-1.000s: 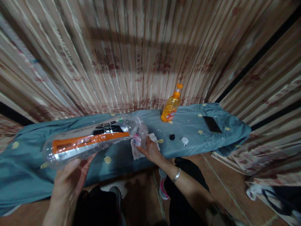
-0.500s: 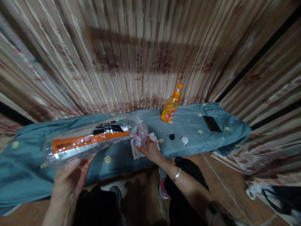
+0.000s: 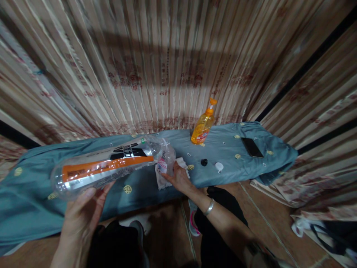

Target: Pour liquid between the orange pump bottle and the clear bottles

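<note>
A large clear plastic bottle (image 3: 108, 163) with an orange, silver and black label lies tilted across my left hand (image 3: 87, 201), which is closed around its lower side. Its neck end points right and meets the top of a smaller clear bottle (image 3: 167, 158) with a pink and white label. My right hand (image 3: 178, 178) grips that smaller bottle from the right. Under it a pale cloth (image 3: 161, 183) is spread on the teal bench cover (image 3: 145, 190). Exactly how the two mouths touch is too small to make out.
Behind the smaller bottle stands an orange pump bottle (image 3: 201, 128). A black cap (image 3: 204, 162) and a white lid (image 3: 219, 166) lie to the right, with a dark phone (image 3: 251, 147) beyond. Striped curtains (image 3: 167, 67) hang behind the bench.
</note>
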Tool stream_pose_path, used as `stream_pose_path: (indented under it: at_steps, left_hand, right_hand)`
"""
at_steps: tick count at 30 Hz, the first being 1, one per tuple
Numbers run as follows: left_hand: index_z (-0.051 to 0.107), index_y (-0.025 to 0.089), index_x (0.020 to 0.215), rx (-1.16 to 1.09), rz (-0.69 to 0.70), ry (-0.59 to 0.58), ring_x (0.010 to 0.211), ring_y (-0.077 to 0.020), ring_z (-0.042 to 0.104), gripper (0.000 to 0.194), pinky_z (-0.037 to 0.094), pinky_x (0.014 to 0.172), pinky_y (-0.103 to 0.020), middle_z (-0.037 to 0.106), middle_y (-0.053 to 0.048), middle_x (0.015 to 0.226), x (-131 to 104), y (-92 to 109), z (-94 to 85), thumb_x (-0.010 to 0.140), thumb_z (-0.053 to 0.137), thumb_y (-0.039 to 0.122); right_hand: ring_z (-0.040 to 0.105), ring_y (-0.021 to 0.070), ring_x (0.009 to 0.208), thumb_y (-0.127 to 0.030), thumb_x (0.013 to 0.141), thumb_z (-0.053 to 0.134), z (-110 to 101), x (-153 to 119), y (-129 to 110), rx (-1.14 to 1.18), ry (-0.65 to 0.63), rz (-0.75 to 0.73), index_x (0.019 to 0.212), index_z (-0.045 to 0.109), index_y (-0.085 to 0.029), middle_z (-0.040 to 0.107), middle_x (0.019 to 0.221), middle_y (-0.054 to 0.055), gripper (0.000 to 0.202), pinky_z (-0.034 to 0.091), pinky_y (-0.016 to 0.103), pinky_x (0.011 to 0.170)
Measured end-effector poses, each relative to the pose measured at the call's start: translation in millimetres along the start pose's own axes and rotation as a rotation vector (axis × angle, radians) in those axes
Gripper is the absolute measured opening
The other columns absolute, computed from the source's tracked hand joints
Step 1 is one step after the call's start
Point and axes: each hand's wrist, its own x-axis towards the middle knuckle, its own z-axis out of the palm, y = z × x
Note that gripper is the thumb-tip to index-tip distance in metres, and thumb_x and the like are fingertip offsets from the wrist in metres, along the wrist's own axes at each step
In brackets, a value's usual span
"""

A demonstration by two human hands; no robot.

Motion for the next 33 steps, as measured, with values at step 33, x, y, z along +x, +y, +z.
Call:
stream_pose_path:
  at_steps: [33]
  left_hand:
    - [0.072, 0.022, 0.088, -0.243, -0.266, 0.044, 0.094, -0.0273, 0.074, 0.044, 0.065, 0.075, -0.035, 0.078, -0.007, 0.107, 3, -32, 9.7, 0.047, 0.087, 0.022]
  right_hand:
    - [0.075, 0.0282, 0.096, -0.041, 0.084, 0.078, -12, 7, -10, 0.081, -0.042, 0.062, 0.12, 0.06, -0.017, 0.076, 0.104, 0.011, 0.047, 0.057, 0.034, 0.08]
